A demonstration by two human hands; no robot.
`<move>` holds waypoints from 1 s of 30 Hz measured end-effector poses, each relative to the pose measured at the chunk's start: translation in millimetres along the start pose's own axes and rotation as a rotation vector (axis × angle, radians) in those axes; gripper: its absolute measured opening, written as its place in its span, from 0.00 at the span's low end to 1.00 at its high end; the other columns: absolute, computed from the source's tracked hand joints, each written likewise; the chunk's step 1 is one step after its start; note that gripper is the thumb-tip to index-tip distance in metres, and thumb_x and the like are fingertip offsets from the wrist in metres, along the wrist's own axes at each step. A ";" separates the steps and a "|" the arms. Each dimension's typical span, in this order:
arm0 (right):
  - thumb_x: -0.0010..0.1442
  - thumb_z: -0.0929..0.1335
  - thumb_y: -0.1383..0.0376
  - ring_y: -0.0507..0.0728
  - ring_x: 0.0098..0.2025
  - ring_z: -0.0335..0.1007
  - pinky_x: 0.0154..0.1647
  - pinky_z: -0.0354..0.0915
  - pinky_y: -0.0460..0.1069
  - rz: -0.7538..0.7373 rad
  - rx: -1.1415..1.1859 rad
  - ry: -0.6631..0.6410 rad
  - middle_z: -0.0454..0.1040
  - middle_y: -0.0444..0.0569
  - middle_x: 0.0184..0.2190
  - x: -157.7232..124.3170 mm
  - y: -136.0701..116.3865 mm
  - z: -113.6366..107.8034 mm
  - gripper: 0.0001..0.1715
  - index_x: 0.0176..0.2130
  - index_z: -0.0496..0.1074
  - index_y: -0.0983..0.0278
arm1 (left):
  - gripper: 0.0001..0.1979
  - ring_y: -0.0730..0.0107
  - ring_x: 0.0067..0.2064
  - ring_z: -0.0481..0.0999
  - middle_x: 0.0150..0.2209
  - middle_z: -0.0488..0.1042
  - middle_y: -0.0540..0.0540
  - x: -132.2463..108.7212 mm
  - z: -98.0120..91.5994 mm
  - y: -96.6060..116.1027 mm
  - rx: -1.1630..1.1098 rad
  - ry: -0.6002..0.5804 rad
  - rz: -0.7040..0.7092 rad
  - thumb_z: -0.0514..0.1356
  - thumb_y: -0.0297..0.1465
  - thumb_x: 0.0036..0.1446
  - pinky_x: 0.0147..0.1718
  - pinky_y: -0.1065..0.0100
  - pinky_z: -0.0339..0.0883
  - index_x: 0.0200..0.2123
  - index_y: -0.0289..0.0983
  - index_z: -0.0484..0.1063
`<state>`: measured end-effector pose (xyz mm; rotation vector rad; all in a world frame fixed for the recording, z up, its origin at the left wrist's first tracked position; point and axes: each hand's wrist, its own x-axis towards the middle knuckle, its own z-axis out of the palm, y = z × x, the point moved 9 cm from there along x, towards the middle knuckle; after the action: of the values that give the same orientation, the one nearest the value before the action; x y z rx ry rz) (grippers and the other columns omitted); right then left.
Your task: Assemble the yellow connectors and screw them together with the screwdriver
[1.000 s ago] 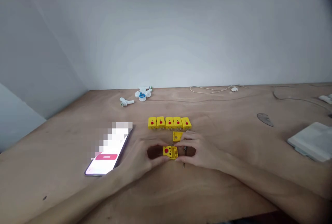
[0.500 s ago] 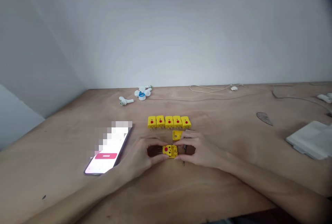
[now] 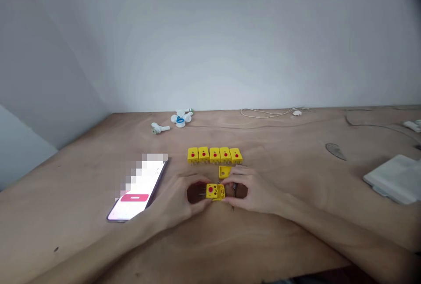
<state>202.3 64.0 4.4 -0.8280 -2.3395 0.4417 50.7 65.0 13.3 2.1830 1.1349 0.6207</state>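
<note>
A glowing black-edged smartphone [image 3: 138,192] lies just left of the left hand [image 3: 174,200], which grips a red-dotted yellow plastic connector [image 3: 215,191] together with the right hand [image 3: 255,192], while a square yellow plastic cover [image 3: 225,171] and a row of 5 yellow plastic connectors [image 3: 215,155] sit beyond both hands.

Head cam; faces fwd & down; left hand [image 3: 174,205], right hand [image 3: 255,192] close below

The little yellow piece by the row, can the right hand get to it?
Probably yes. The right hand sits just beside the yellow connector shell, nothing between them, but it is holding the yellow connector with the left hand.
</note>
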 end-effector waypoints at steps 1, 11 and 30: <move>0.61 0.75 0.55 0.60 0.45 0.76 0.49 0.72 0.53 -0.003 -0.003 0.004 0.80 0.51 0.45 -0.1 -0.1 -0.2 0.18 0.48 0.78 0.59 | 0.14 0.54 0.46 0.81 0.44 0.83 0.45 0.2 -0.4 -0.4 0.024 0.003 0.010 0.66 0.38 0.57 0.48 0.59 0.75 0.46 0.42 0.81; 0.59 0.76 0.57 0.60 0.43 0.76 0.44 0.73 0.53 -0.015 0.006 0.040 0.80 0.51 0.43 -0.9 3.2 -1.3 0.19 0.49 0.77 0.59 | 0.13 0.55 0.45 0.81 0.44 0.82 0.45 -1.6 1.0 -7.6 0.010 0.015 -0.019 0.66 0.38 0.58 0.47 0.60 0.76 0.45 0.41 0.79; 0.62 0.75 0.56 0.56 0.38 0.73 0.38 0.69 0.49 0.055 0.150 0.058 0.79 0.48 0.39 -1.6 11.7 -0.7 0.14 0.45 0.80 0.60 | 0.09 0.62 0.45 0.83 0.46 0.83 0.47 -5.3 1.7 -1.3 -0.239 0.049 0.060 0.64 0.33 0.63 0.49 0.63 0.77 0.46 0.41 0.78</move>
<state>209.0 71.7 -1.5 -0.8246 -2.2046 0.6005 48.2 60.6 10.6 2.0128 0.9687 0.7977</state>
